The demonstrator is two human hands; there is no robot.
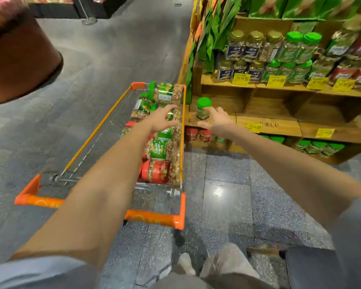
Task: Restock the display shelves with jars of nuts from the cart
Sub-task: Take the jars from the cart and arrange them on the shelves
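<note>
Green-lidded jar (203, 109) stands upright on the wooden shelf (267, 124) at centre frame, right hand (217, 119) fingers clamped around it; left hand (163, 119) fingers spread apart over jars in the cart (154, 217).

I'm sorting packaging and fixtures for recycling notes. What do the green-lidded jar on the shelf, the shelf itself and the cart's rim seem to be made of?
Green-lidded jar: clear body, nuts visible through it, probably plastic, though glass is possible; the lid looks like glossy moulded plastic.
Display shelf: brown with grain-like streaks, so wood or wood-look board, matte.
Cart rim: orange, smooth corners, likely plastic over metal wire.
</note>
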